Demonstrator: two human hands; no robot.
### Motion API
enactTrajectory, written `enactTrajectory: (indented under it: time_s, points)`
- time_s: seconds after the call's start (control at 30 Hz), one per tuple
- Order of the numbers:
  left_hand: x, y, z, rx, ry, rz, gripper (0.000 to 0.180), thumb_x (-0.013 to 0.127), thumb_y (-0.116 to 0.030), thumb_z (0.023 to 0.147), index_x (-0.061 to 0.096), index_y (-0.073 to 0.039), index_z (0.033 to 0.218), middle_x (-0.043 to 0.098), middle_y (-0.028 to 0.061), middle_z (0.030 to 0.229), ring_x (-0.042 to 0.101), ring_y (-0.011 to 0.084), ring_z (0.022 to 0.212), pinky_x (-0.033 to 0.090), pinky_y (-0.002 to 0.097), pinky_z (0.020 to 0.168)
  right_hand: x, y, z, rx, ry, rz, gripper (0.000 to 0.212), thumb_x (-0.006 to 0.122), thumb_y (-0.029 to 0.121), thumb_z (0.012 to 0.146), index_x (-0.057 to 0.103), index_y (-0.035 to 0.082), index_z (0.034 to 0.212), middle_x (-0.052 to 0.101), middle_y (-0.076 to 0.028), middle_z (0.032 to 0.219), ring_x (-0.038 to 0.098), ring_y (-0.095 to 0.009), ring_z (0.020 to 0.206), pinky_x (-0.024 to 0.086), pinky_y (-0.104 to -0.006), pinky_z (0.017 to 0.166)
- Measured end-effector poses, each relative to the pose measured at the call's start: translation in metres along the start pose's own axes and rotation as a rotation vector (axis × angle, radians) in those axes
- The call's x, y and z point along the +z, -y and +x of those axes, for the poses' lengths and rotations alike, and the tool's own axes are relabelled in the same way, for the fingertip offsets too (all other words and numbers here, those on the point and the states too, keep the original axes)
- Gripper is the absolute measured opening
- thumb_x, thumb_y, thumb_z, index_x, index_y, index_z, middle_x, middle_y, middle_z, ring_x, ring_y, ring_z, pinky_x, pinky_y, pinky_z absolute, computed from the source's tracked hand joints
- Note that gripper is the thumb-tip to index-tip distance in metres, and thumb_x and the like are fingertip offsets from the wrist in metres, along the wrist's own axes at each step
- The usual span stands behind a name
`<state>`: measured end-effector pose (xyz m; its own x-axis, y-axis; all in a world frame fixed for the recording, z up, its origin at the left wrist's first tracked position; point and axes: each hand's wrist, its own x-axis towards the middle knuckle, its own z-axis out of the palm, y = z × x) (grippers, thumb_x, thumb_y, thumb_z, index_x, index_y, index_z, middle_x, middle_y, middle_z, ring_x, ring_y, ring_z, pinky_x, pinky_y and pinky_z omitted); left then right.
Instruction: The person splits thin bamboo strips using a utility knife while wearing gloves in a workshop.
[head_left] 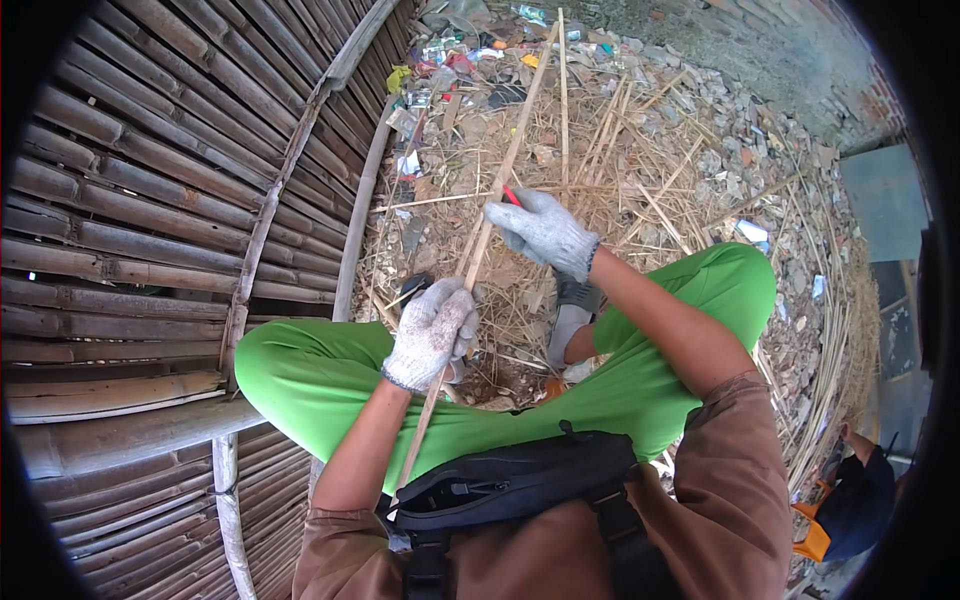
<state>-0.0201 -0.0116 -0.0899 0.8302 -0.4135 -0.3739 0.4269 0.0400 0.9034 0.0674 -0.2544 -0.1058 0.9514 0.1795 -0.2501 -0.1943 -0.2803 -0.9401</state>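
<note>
Two gloved hands on one long bamboo strip [497, 190]. Left hand [432, 335] is closed around the strip low down, just above the lap; a dark handle pokes out beside the glove, likely a knife, but the blade is hidden so can't confirm. Right hand [543, 232] is pinched shut on the strip higher up, with a small red object [511, 195] at its fingertips, maybe a pencil or marker, too small to tell.

Strip runs from the lap, up between both hands, and out over the litter toward the top of the view. It already looks thin and fairly even along the visible length, so my read is that splitting is done and this is marking or trimming partway along.

Many loose slats and shavings [600, 170] lie on the ground ahead. Woven bamboo panel [150, 200] on the left looks assembled. Another person [850, 500] crouches at lower right.
</note>
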Motion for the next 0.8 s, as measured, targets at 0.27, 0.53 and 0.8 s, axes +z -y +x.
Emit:
enactTrajectory:
  time_s: [0.27, 0.53, 0.8]
  points:
    - [0.008, 0.002, -0.006, -0.132, 0.151, -0.101, 0.035, 0.057, -0.022, 0.113, 0.06, 0.007, 0.133, 0.055, 0.0019, 0.069, 0.05, 0.0111, 0.054, 0.053, 0.0281, 0.067, -0.064, 0.011, 0.033, 0.061, -0.375, 0.212, 0.036, 0.07, 0.042, 0.101, 0.067, 0.006, 0.1, 0.06, 0.0, 0.073, 0.054, -0.01, 0.057, 0.043, -0.029, 0.051]
    - [0.004, -0.001, -0.006, -0.077, 0.124, -0.047, 0.027, 0.055, -0.025, 0.114, 0.066, -0.003, 0.126, 0.056, -0.0035, 0.071, 0.047, 0.0052, 0.052, 0.038, 0.0223, 0.044, -0.069, -0.009, 0.025, -0.141, -0.417, -0.297, 0.063, 0.053, 0.063, 0.105, 0.067, 0.002, 0.104, 0.072, -0.019, 0.085, 0.072, -0.033, 0.078, 0.055, -0.047, 0.073]
    - [-0.009, -0.002, -0.006, -0.018, -0.025, 0.012, 0.028, 0.057, -0.025, 0.114, 0.066, -0.001, 0.124, 0.059, -0.0032, 0.073, 0.048, 0.0036, 0.053, 0.038, 0.0209, 0.045, -0.019, 0.006, -0.009, -0.21, -0.015, -0.833, 0.064, 0.047, 0.068, 0.105, 0.068, 0.007, 0.106, 0.073, -0.028, 0.097, 0.072, -0.048, 0.094, 0.054, -0.0598, 0.084]
